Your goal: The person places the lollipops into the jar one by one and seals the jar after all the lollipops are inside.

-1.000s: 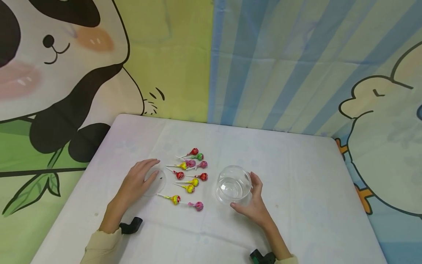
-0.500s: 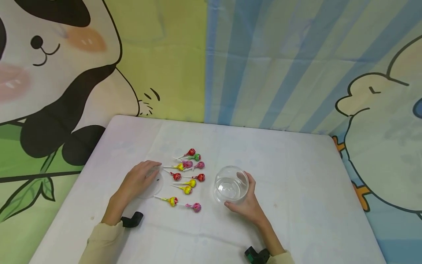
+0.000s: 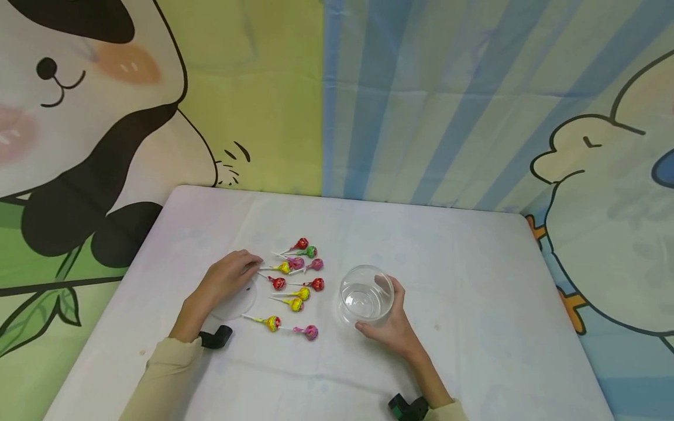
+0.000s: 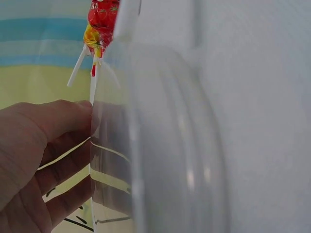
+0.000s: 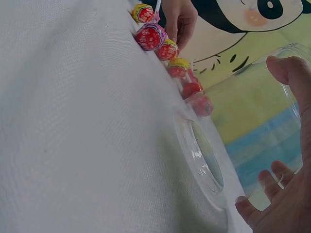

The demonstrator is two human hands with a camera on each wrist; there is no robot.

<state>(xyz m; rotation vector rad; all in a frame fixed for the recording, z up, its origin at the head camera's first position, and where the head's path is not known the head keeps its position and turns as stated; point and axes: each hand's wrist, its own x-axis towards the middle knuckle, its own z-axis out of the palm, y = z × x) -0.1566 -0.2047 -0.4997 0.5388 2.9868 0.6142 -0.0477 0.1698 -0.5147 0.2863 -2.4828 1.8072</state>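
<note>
Head view: the left hand (image 3: 223, 280) is hovering over the ten o'clock side of a clear round lid (image 3: 239, 304), its bent fingers pointing to two o'clock. Its fingertips are now reaching the stick of a yellow lollipop (image 3: 285, 268); a second ago they were lying just short of it, with the thumb held apart over the lid. Whether they are pinching the stick, I cannot tell. The lollipops (image 3: 302, 294) are lying scattered, with the lid at their nine o'clock and a clear jar (image 3: 365, 297) at their three o'clock. The right hand (image 3: 392, 327) is gripping the jar from about five o'clock, hugging it more closely than a second ago; its fingertips are now showing through the side. The jar and lollipops are keeping the same layout on the white tablecloth (image 3: 474, 292).

Left wrist view: the left hand is coming in from eight o'clock, thumb and fingers bent behind the blurred lid. Red and yellow lollipops are showing toward eleven o'clock, and a white stick is running down to the thumb tip.

Right wrist view: the right hand is curving round the jar from four o'clock, thumb near the rim. Toward twelve o'clock, the left hand is hanging fingers-down behind the lollipops.
</note>
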